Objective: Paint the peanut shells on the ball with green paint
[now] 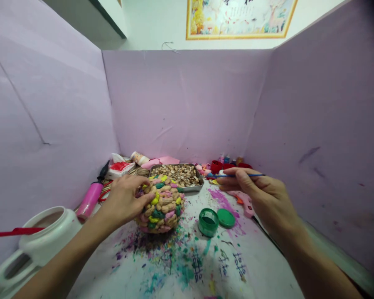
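Observation:
My left hand (129,198) rests on the upper left side of a round object covered in peanut shells (165,203), thumb and fingers gripping it. Some shells are painted green, yellow or pink; others are bare. On the right, my right hand (257,189) pinches a thin blue brush (254,175) held nearly level, its tip pointing left. Between the hands, lower down, an open jar of green paint (208,223) stands beside its green lid (226,218). The brush is above the jar and not touching it.
A metal tray of shells (191,188) lies behind the round object. At left are a white pitcher (50,236) with a red stick and a pink pump bottle (89,200). A pink glue gun (247,203) lies at right. Purple panels (187,104) enclose the paint-stained table (162,278).

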Available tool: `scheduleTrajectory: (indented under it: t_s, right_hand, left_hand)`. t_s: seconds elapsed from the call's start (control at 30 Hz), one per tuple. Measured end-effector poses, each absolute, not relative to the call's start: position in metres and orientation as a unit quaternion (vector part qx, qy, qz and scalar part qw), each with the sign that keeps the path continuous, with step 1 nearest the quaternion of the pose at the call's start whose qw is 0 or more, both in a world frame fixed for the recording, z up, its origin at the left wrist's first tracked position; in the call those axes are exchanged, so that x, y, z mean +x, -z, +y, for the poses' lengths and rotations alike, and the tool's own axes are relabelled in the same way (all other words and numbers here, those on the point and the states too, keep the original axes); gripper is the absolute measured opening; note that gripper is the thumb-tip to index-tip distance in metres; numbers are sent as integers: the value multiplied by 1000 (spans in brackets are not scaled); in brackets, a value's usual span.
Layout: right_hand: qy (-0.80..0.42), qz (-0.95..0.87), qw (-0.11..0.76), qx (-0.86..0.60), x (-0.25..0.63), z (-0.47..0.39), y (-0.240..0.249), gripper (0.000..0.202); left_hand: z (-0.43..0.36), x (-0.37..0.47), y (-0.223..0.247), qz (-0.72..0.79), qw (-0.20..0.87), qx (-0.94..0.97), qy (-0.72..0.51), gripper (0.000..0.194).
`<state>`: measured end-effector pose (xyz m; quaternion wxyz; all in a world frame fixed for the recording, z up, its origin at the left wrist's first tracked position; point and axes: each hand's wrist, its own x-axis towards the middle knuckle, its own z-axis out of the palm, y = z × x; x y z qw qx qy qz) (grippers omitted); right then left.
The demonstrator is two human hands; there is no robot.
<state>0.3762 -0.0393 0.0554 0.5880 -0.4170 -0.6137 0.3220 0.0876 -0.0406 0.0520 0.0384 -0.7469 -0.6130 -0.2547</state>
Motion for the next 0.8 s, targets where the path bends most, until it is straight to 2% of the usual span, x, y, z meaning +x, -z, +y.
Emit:
scheduleTrajectory:
  t_s: [0.27, 0.47, 0.6, 0.8]
  right_hand:
    - [-247, -703, 376, -550, 390, -22, -47, 38]
    - [-233, -758, 245, -559, 374, -4, -21, 26]
    - [-206, -770, 222, -561, 370, 0, -10, 32]
    - [-174, -773, 235, -564, 369, -5, -15, 37]
  left_hand:
    - [-28, 56, -55, -645, -71, -720, 247, 35]
    - [-25, 53, -57, -656, -72, -712, 241, 37]
    - [-25, 53, -56, -650, -72, -713, 253, 36]
    - [-22, 50, -52, -655, -68, -710, 251, 35]
